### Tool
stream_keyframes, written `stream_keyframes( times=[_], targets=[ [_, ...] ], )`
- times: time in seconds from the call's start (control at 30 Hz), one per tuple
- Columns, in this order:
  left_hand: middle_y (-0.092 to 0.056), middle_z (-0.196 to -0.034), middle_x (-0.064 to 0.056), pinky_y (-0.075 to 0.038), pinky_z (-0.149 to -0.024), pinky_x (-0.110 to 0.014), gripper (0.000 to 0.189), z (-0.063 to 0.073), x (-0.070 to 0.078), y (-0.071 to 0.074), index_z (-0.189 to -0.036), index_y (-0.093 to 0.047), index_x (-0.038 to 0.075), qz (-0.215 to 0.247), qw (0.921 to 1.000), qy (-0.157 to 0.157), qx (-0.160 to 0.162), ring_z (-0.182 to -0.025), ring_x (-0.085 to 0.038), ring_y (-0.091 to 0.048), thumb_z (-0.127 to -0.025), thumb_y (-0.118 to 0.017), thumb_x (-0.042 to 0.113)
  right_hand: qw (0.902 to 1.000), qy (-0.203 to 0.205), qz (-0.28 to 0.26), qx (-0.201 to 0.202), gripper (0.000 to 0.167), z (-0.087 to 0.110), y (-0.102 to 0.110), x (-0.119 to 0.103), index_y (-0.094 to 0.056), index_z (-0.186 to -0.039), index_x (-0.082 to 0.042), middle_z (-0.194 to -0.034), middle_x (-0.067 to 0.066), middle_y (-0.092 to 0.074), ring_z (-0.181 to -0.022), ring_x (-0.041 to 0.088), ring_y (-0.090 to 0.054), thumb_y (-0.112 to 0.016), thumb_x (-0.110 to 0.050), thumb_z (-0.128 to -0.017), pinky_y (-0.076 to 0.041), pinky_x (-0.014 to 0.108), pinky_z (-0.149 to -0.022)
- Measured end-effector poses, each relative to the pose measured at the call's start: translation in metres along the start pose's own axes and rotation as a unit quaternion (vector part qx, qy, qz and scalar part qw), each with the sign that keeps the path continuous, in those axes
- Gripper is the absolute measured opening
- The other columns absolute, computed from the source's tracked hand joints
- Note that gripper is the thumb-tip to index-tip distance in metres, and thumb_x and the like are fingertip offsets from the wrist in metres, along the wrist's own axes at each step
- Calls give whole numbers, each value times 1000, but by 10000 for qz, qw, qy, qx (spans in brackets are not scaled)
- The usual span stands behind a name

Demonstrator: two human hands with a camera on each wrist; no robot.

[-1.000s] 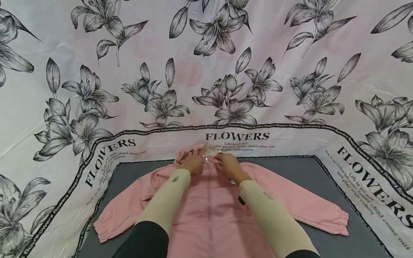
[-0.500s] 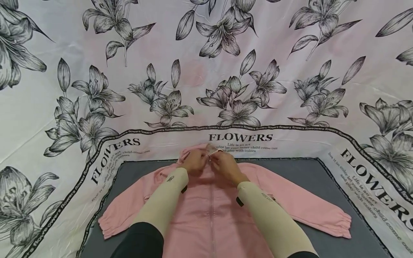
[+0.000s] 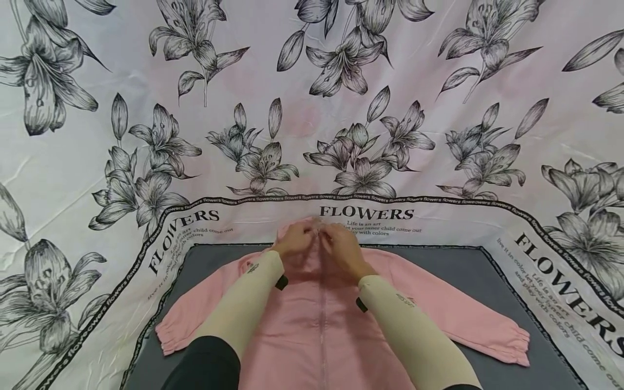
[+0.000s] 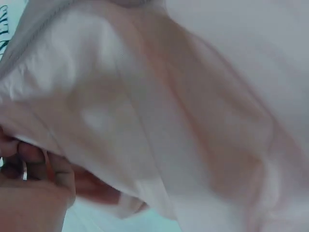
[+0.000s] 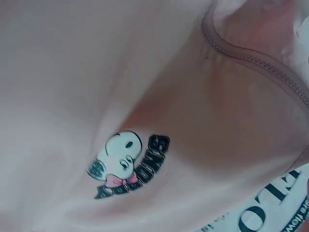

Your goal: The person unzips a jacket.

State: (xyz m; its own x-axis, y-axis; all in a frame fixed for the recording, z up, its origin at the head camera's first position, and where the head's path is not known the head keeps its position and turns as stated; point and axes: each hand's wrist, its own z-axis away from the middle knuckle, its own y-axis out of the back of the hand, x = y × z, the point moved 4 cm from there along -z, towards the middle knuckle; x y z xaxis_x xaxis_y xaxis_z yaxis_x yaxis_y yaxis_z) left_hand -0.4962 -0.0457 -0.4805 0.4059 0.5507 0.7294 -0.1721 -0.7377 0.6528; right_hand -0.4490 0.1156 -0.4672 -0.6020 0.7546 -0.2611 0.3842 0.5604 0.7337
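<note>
A pink zip-up jacket [image 3: 292,346] lies front up, its sleeves spread to both sides. Down its middle runs the zipper [image 3: 322,325]. My left hand [image 3: 294,238] and right hand [image 3: 343,249] meet at the top of the zipper, each pinching the jacket near the collar. In the left wrist view, the left hand [image 4: 34,203] has curled fingers at the cloth's edge. The right wrist view shows lifted cloth with the zipper teeth [image 5: 256,60] curving across it and a printed cartoon dog [image 5: 120,154] with lettering. The zipper pull is hidden behind the fingers.
The jacket lies on a dark grey surface [image 3: 214,265]. A white cloth with black flower drawings [image 3: 351,135] and a "FLOWERS" border [image 3: 365,212] rises behind it and runs along both sides. The jacket's right cuff [image 3: 514,346] lies near the surface's right side.
My hands have drawn together at the zipper top, the left hand shifting inward from the collar's left side. The zipper pull and pale collar piece, visible before, are now mostly covered by fingers.
</note>
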Motion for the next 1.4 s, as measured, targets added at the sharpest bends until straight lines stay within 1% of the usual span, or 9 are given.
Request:
stream_keyframes(
  times=[0.13, 0.3, 0.53, 0.67, 0.77, 0.9, 1.07, 1.23, 1.4],
  targets=[
    [-73, -105, -15, -52, -85, -39, 24, 2, 16, 1, -97, -74, 6, 66, 9986, 318, 429, -91, -26, -64, -106, -53, 13, 9998, 97, 176, 96, 9, 1, 9, -5, -80, -107, -7, -88, 9, -73, -85, 31, -70, -71, -7, -103, -62, 48, -78],
    [-72, -98, -9, -46, -71, -32, 25, 4, 25, 5, -101, -78, 10, 553, 9884, 977, 1019, -76, -19, -58, -105, -54, 13, 9988, 154, 306, -354, 12, 10, 13, -8, -75, -91, -8, -82, 8, -70, -80, 31, -69, -69, 0, -99, -60, 48, -74],
    [-53, -74, -5, -42, -62, -33, 27, 4, 45, 21, -79, -63, 10, 661, 9693, 1193, 2048, -70, -21, -53, -105, -55, 10, 9951, 189, 381, -890, 27, 27, 12, -9, -59, -76, -14, -73, 2, -58, -72, 24, -61, -65, 11, -82, -54, 41, -68],
    [-65, -81, -4, -45, -75, -41, 29, 9, 57, 30, -86, -76, 15, 773, 9528, 1670, 2416, -78, -23, -58, -106, -55, 15, 9936, 325, 330, -1034, 21, 35, 13, -13, -70, -84, -11, -77, 1, -64, -75, 23, -64, -68, 10, -85, -56, 41, -69],
    [-75, -103, -7, -50, -86, -45, 28, 12, 60, 36, -99, -83, 14, 1061, 9399, 2006, 2551, -100, -26, -63, -107, -56, 17, 9903, 433, 266, -1293, 20, 42, 15, -19, -73, -87, -11, -78, 0, -65, -76, 22, -64, -70, 9, -85, -55, 38, -69],
    [-76, -119, -16, -59, -81, -37, 32, 11, 63, 48, -112, -84, 6, 1618, 9224, 2177, 2750, -103, -28, -70, -110, -53, 17, 9861, 565, 222, -1549, 22, 52, 16, -27, -74, -86, -14, -79, -1, -68, -77, 20, -65, -72, 8, -88, -57, 37, -71],
    [-78, -112, -20, -65, -76, -32, 35, 14, 71, 62, -113, -83, 1, 2179, 8962, 2280, 3121, -90, -25, -79, -111, -50, 13, 9803, 512, 339, -1878, 18, 61, 14, -37, -74, -87, -18, -84, -2, -71, -79, 20, -69, -77, -3, -97, -59, 40, -74],
    [-77, -111, -23, -68, -75, -29, 31, 14, 70, 68, -121, -80, -3, 3194, 8558, 2457, 3243, -83, -23, -82, -111, -52, 7, 9750, 816, 443, -2021, 18, 74, 14, -49, -73, -86, -19, -86, -3, -73, -81, 21, -72, -77, -13, -102, -60, 40, -75],
    [-73, -116, -26, -69, -78, -32, 33, 16, 71, 74, -134, -73, -6, 4055, 8160, 2373, 3367, -95, -28, -81, -108, -55, -1, 9693, 1246, 235, -2106, 20, 87, 13, -62, -73, -82, -17, -81, -3, -74, -75, 17, -70, -78, -11, -100, -59, 38, -72]
  ],
)
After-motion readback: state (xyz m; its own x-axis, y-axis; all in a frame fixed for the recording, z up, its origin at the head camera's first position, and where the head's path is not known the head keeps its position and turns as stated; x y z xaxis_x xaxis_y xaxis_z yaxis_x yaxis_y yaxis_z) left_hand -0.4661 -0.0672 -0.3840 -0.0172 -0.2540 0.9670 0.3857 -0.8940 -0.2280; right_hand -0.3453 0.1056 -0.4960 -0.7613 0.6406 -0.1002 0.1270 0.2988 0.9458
